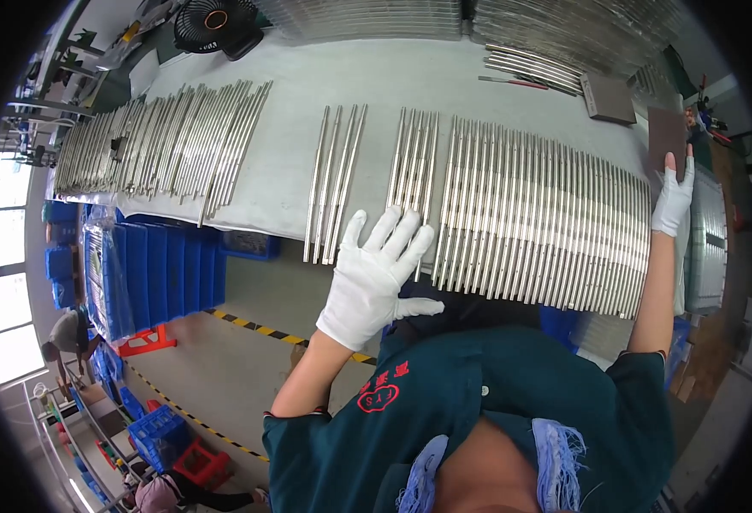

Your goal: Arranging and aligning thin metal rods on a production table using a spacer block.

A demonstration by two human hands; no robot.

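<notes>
My left hand [376,274], in a white glove, lies with spread fingers over the near ends of a small group of shiny metal rods [412,158]. To its left a few more rods [336,179] lie apart. A wide row of similar rods [538,214] fills the table to its right. At the far right my right hand [674,198], gloved with some bare fingertips showing, grips a flat brown rectangular pad [667,137] by its near end. The pad is beside the far right end of the wide row. Part of its grip is hidden.
Another pile of rods [171,145] covers the table's left end. A brown block [609,98], a thin red-handled tool [517,83] and wrapped rod bundles [564,34] lie toward the back. A black fan [215,26] stands far left. Blue crates [166,265] stand below; people are at lower left.
</notes>
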